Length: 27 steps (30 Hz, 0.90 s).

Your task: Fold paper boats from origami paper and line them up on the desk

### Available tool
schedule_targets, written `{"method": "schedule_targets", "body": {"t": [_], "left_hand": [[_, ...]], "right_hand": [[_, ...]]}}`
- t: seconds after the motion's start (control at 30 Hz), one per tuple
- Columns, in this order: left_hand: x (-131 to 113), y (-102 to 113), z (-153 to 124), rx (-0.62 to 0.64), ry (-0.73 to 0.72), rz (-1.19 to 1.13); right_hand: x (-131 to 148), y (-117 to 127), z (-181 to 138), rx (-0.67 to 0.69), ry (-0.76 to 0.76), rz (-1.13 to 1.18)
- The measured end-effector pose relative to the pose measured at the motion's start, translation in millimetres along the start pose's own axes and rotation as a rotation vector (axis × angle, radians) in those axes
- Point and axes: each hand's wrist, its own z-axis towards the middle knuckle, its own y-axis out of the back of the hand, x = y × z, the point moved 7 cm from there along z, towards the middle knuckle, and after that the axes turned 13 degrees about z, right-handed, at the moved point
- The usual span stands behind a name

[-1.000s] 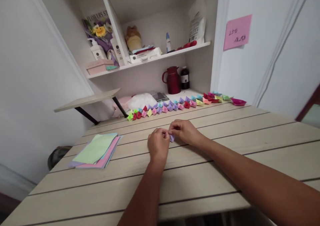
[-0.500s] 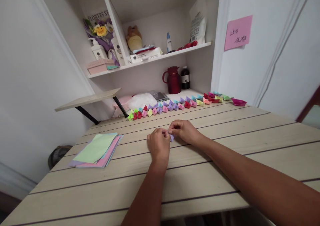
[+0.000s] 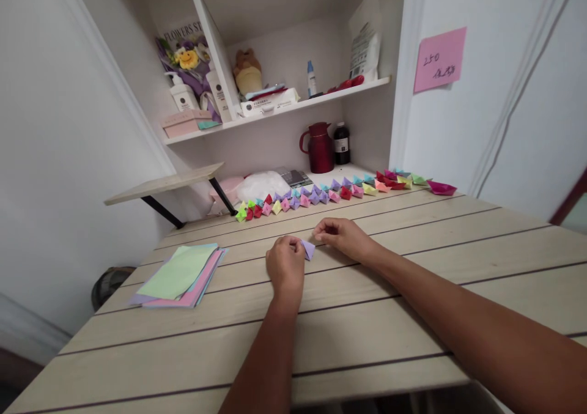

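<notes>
A small folded piece of purple paper [image 3: 309, 249] is pinched in the fingers of my left hand [image 3: 286, 261], low over the middle of the table. Part of it is hidden behind those fingers. Just to its right is my right hand [image 3: 340, 235], its fingers curled and the tips drawn together, with nothing visible in them. A narrow gap separates it from the paper. Beyond both hands, several small folded paper boats [image 3: 315, 198] in many colours stand in rows along the back of the table.
A stack of coloured paper sheets [image 3: 181, 273] lies at the left of the slatted table [image 3: 389, 334]. Behind it stands a small raised shelf [image 3: 165, 183] on black legs. A red jug [image 3: 320, 148] and a dark bottle [image 3: 342, 143] stand at the back, under a loaded wall shelf [image 3: 316, 100].
My right hand has come away from the purple paper, and my left hand has shifted slightly left with it. More of the paper shows now.
</notes>
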Motion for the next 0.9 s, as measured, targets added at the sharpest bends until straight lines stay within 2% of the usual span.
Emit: {"method": "schedule_targets", "body": {"t": [0.17, 0.47, 0.7, 0.9], "left_hand": [[-10.7, 1.0, -3.0, 0.004, -0.07, -0.005], [-26.1, 6.6, -8.9, -0.006, -0.213, 0.01], [-26.6, 5.7, -9.2, -0.013, -0.203, 0.008], [-20.9, 5.5, -6.1, -0.017, -0.121, 0.005]], "right_hand": [[15.0, -16.0, -4.6, 0.055, 0.051, -0.02], [22.7, -9.9, -4.1, 0.014, 0.07, -0.129], [18.7, -8.1, -3.0, 0.008, 0.038, -0.127], [5.7, -9.9, -1.3, 0.042, -0.037, -0.046]]}}
